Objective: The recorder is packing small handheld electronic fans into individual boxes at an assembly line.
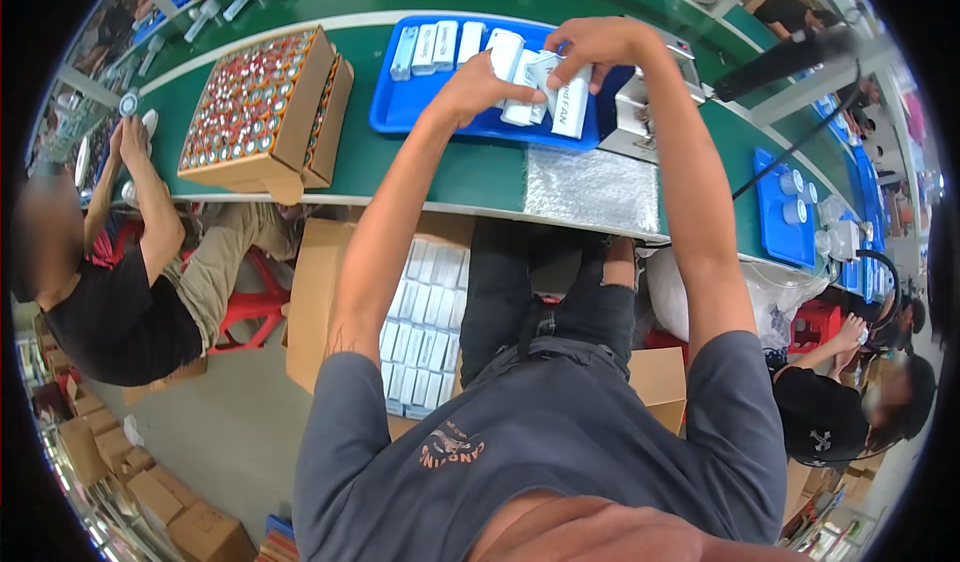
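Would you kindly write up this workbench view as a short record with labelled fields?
Left hand: thumb over white paper
Right hand: at the upper end of a narrow white box
Under both hands: blue tray, with upright-looking small boxes toward its far left
Surface: green workbench
Left of tray: cardboard box of red-and-silver cylinders
Near side of tray: silvery sheet
Below bench edge: open carton packed with white boxes

Red stool (250, 305) and brown cartons (212, 534) at left, white cylinders (795, 211) on right-hand tray (787, 245)
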The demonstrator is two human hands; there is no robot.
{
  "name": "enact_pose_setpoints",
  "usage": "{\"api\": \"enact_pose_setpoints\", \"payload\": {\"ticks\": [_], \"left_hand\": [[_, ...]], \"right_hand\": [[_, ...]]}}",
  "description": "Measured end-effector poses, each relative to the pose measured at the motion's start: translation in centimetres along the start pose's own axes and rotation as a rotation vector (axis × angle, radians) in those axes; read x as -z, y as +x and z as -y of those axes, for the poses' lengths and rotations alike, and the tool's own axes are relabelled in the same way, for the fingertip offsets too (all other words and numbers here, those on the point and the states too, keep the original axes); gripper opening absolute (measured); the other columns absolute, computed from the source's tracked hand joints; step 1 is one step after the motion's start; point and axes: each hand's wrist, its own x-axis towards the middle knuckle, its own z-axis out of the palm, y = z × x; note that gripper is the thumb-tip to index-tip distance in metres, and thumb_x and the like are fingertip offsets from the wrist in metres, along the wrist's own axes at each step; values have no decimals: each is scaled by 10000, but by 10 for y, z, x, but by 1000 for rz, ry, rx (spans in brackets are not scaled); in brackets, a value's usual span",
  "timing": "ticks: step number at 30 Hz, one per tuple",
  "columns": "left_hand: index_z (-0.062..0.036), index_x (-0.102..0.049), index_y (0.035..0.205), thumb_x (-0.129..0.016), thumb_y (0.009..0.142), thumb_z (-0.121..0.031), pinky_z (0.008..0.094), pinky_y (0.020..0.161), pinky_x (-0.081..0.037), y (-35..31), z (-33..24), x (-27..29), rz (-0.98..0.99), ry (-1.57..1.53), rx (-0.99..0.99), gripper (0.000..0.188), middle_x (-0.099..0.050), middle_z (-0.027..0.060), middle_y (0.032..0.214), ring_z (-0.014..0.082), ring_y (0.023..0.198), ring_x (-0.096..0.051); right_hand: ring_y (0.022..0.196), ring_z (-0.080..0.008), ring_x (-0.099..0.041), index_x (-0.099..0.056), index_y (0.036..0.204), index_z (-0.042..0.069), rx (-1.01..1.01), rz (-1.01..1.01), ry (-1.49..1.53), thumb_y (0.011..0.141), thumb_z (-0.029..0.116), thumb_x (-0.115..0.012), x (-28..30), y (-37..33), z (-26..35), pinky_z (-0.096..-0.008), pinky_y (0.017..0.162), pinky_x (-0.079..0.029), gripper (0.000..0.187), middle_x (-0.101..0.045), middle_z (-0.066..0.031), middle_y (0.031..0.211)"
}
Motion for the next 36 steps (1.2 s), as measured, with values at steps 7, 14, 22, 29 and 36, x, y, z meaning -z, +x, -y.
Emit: {"api": "enact_pose_setpoints", "payload": {"ticks": [7, 14, 22, 29, 36], "left_hand": [[24, -705, 1086, -889, 611, -59, 360, 796, -554, 70, 20, -2, -107, 189, 146, 516, -742, 134, 1029, 232, 915, -713], [136, -573, 1210, -869, 683, -360, 409, 846, -543, 63, 2, -7, -331, 694, 239, 782, -683, 274, 1127, 347, 1024, -693], [100, -577, 1258, -529, 1022, -195, 374, 854, -548, -59, -71, -87, -364, 335, -117, 381, -684, 232, 1114, 288, 977, -691], [74, -565, 1284, -384, 1067, -460, 383, 794, -578, -79, -65, -175, 221, -492, 171, 604, -665, 203, 1162, 278, 967, -693], [36, -510, 1303, -883, 724, -147, 377, 890, -545, -101, -44, -259, -17, -405, -95, 713, -597, 188, 1189, 280, 1049, -646]], "right_hand": [[1033, -267, -651, -461, 1453, 47, -149, 178, 79, 679, 204, -907, 34, 79, -36, -379, 717, -588, 907, -628, -158, 1222], [840, -295, -751, -625, 1263, 2, -219, -85, -296, 790, 169, -840, 26, 52, -1, -426, 620, -615, 546, -712, -171, 1112], [1098, -195, -619, -540, 1352, 12, 795, -605, 588, 806, -70, -723, -75, -146, -61, -351, 918, -540, 582, -634, -117, 1105], [1072, -251, -665, -576, 1290, -18, 898, -717, 920, 754, -107, -771, -129, -196, -134, -391, 928, -533, 577, -679, -156, 1099], [998, -311, -698, -680, 894, -6, 755, -1264, 606, 721, -16, -814, -181, -237, -162, -361, 844, -567, 219, -699, -158, 1099]]}}
